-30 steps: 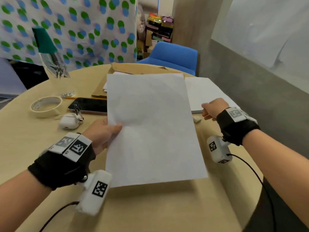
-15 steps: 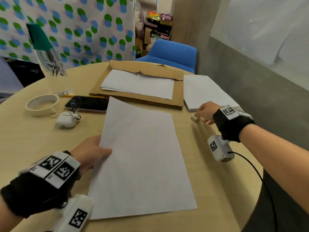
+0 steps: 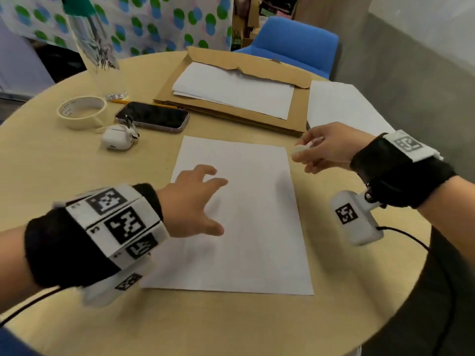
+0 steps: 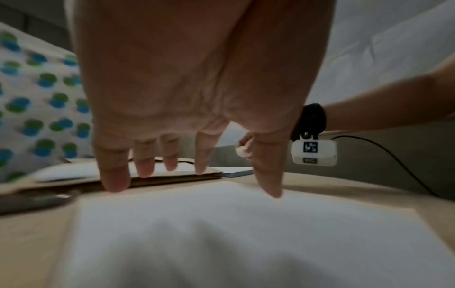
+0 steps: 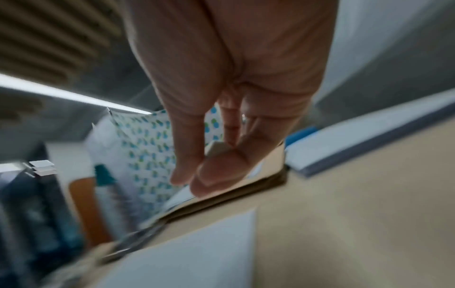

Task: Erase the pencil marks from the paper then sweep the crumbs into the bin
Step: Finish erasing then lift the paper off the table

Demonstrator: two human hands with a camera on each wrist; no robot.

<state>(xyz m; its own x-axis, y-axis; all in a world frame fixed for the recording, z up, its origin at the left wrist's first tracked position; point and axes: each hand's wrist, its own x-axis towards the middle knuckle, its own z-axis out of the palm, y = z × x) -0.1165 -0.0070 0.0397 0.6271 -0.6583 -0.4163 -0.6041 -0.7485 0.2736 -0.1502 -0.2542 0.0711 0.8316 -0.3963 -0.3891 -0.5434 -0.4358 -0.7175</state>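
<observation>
We see a white sheet of paper (image 3: 239, 214) lying flat on the round wooden table (image 3: 51, 170), our left hand (image 3: 191, 201) spread above its left half. Our right hand (image 3: 326, 147) pinches a small white eraser (image 3: 299, 149) at the sheet's far right corner, near the cardboard folder (image 3: 298, 111).

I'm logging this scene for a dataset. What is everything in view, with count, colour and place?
paper: 1, white, flat at the table's middle
eraser: 1, white, in right hand
table: 1, beige, round
cardboard folder: 1, brown, far side, with white sheets
paper stack: 1, white, far right
phone: 1, black, left
earbud case: 1, white, by phone
tape roll: 1, cream, left
chair: 1, blue, behind table
left hand: open, over paper
right hand: pinches eraser
</observation>
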